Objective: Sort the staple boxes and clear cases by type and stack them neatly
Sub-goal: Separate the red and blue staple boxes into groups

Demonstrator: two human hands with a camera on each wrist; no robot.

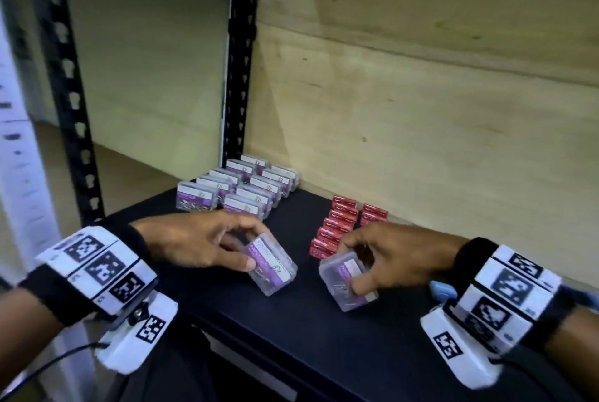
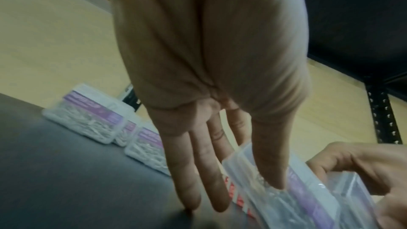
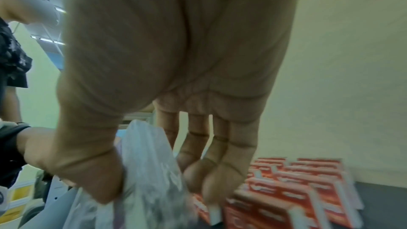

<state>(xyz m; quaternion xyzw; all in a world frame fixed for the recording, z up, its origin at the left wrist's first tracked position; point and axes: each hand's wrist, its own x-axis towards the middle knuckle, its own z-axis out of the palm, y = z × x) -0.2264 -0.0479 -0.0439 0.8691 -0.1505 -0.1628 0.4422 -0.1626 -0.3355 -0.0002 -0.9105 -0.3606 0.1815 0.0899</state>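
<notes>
My left hand (image 1: pixel 207 241) pinches a clear case with a purple label (image 1: pixel 271 267) between thumb and fingers, tilted above the black shelf (image 1: pixel 291 330). In the left wrist view the thumb presses on that clear case (image 2: pixel 286 189). My right hand (image 1: pixel 385 259) grips a second clear case (image 1: pixel 343 281), seen in the right wrist view as a clear case (image 3: pixel 154 171) under the thumb. Two rows of clear cases (image 1: pixel 240 189) stand at the back left. Red staple boxes (image 1: pixel 340 223) stand in two rows just behind my right hand, also visible as red staple boxes (image 3: pixel 297 185).
A wooden back panel (image 1: pixel 421 93) closes off the shelf behind the rows. A black perforated upright (image 1: pixel 240 54) stands at the back left corner. The shelf's front edge (image 1: pixel 259 346) runs diagonally below my hands.
</notes>
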